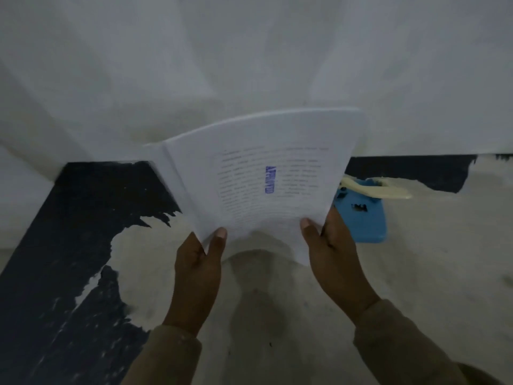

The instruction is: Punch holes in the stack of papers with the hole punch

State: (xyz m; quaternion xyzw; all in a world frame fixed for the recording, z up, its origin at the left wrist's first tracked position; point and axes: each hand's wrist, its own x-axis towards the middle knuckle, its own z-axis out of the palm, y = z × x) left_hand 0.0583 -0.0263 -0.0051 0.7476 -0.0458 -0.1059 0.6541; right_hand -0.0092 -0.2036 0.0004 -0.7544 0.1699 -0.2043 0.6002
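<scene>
A stack of white papers point(263, 176) with printed text and a blue stamp is held up above the surface, bowed in the middle. My left hand point(198, 268) pinches its near left corner, thumb on top. My right hand point(333, 251) grips its near right corner the same way. A blue hole punch point(363, 215) with a cream lever point(374, 188) lies on the surface to the right, partly hidden behind the papers' right edge.
The work surface point(277, 315) is pale and worn, with dark peeled patches at the left point(69, 245) and far right. A white wall point(249, 65) rises directly behind the papers.
</scene>
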